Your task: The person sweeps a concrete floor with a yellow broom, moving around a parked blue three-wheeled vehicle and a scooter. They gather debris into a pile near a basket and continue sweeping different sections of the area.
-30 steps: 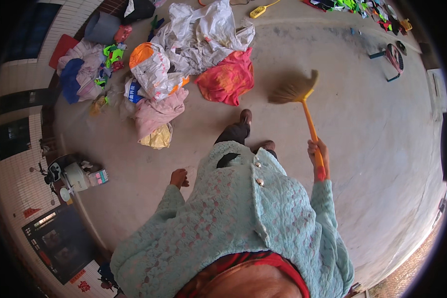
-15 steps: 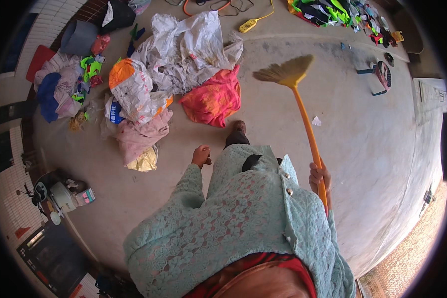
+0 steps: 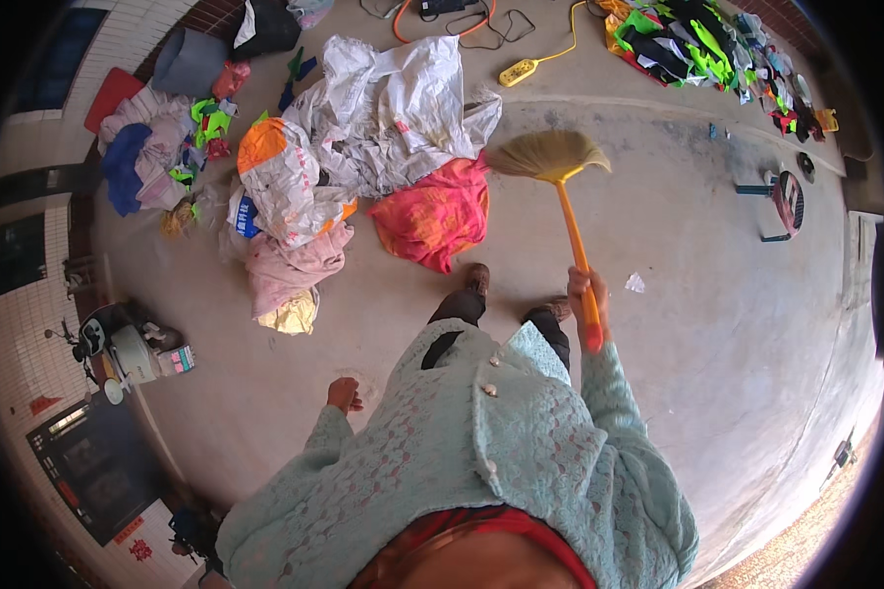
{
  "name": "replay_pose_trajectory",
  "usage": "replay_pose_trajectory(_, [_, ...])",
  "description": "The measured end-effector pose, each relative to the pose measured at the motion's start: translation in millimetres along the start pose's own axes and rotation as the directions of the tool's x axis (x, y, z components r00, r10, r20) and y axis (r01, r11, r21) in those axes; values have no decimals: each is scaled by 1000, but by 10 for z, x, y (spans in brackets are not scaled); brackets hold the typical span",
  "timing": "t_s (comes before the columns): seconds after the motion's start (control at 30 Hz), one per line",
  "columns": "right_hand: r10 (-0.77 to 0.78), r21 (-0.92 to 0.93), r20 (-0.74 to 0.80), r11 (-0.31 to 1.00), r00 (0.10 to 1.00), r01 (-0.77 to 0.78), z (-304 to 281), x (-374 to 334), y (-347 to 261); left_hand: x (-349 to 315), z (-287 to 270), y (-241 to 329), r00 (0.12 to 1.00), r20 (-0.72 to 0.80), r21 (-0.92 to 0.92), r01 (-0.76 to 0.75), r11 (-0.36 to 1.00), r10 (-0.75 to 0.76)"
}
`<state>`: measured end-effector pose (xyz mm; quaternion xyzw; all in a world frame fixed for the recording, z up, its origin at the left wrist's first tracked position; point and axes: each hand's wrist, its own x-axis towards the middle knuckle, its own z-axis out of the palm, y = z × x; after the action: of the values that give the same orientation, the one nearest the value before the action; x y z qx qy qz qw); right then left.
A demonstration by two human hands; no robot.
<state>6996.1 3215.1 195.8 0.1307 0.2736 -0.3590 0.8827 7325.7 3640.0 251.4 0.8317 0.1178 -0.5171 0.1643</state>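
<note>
My right hand (image 3: pixel 587 293) is wrapped round the orange handle of a broom (image 3: pixel 577 240). The broom points away from me, its straw head fanned out beside a pink-and-orange cloth (image 3: pixel 432 214). At my left side hangs my left hand (image 3: pixel 344 395), its fingers curled in with nothing seen in them. It is apart from everything, over the bare concrete floor. A small white scrap (image 3: pixel 635 283) lies just right of my right hand.
Large white woven sacks (image 3: pixel 388 108) and a pale pink cloth (image 3: pixel 295 263) lie ahead to the left. Bright fabric scraps (image 3: pixel 692 44) are heaped at the far right, near a small stool (image 3: pixel 786 204). A yellow power strip (image 3: pixel 518 72) trails its cord. A scooter (image 3: pixel 128 353) stands at left.
My right hand has swung forward and left with the broom, whose head has shifted slightly left. My left hand has come back toward my body. Both my shoes now show.
</note>
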Motion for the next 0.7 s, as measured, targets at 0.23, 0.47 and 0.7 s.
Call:
replay_pose_trajectory(0.23, [-152,-140,-43,979,987,145,306,-955,58,62,503,608,992,59,-145,-101,984,111])
replay_pose_trajectory(0.47, [22,9,66,1000,998,-22,220,-217,55,-29,445,609,994,45,-104,-94,990,99])
replay_pose_trajectory(0.7, [78,156,78,984,994,-90,74,1154,77,-243,216,551,998,-40,-96,-58,994,54])
